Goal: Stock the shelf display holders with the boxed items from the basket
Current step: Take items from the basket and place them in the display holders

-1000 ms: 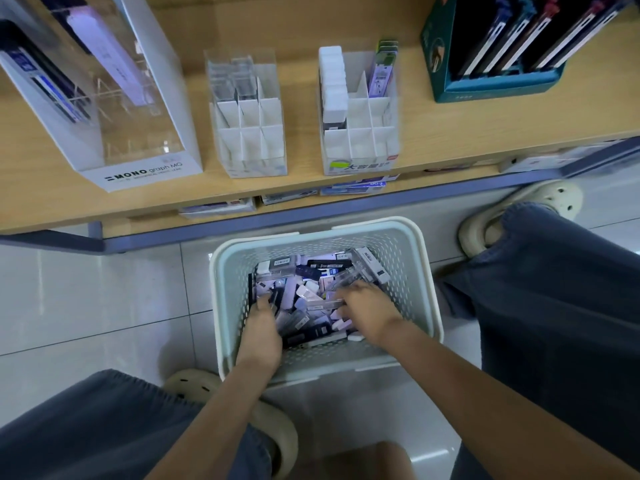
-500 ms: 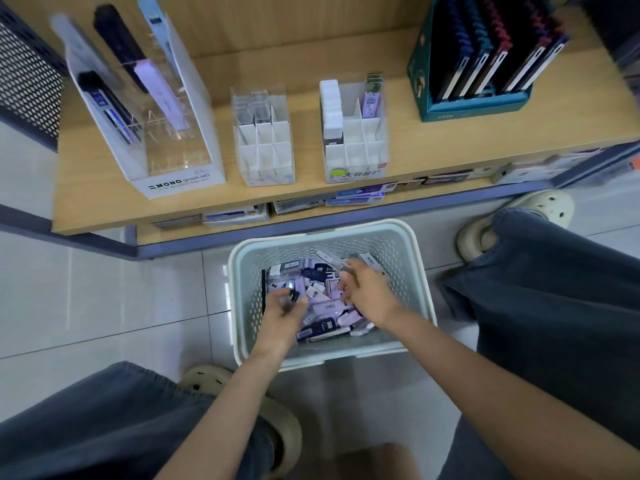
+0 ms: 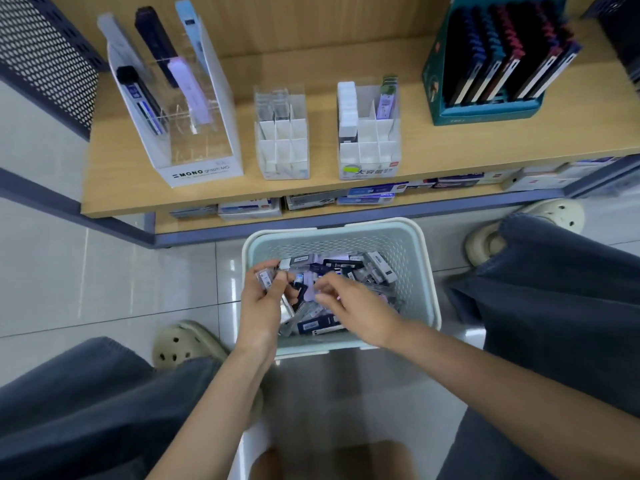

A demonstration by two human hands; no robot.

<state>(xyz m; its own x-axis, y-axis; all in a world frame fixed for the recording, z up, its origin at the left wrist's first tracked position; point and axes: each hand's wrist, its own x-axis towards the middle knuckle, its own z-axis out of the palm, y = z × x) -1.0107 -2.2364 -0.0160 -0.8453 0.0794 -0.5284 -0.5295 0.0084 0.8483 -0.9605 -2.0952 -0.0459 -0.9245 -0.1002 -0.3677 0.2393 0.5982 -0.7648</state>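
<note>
- the pale green basket (image 3: 427,271) sits on the tiled floor just in front of the low wooden shelf (image 3: 485,150), heaped with small boxed items (image 3: 349,266).
- the left hand (image 3: 261,310) is over the basket's left side, fingers and thumb curled round one small box (image 3: 266,278) held above the heap.
- the right hand (image 3: 363,306) reaches in beside it, fingers bent down near a lilac box (image 3: 309,289); i cannot tell whether it pinches anything.
- on the shelf a clear holder (image 3: 282,147) with divided slots stands beside a white holder (image 3: 369,143), whose left column carries a row of white boxes.
- a mono display stand (image 3: 194,168) stands to their left, a teal carton (image 3: 485,110) to their right.
</note>
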